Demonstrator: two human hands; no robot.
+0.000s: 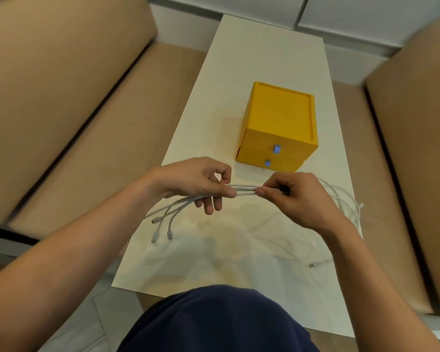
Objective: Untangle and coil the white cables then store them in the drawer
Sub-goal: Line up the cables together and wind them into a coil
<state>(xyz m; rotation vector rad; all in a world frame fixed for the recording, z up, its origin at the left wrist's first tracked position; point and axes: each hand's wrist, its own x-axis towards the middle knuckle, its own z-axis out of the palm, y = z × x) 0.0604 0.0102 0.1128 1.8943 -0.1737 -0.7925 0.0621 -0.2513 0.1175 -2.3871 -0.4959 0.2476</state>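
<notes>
White cables [245, 190] run bunched straight between both pinching hands.

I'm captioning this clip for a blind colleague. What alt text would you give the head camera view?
Two hands pinch a bundle of white cables, stretched between the left hand and right hand above a white table, plug ends dangling on the left. Just beyond stands a yellow box with two closed drawers and blue knobs; tan cushions flank the table.

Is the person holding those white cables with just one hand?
No, the left hand and the right hand both pinch the cables.
</notes>
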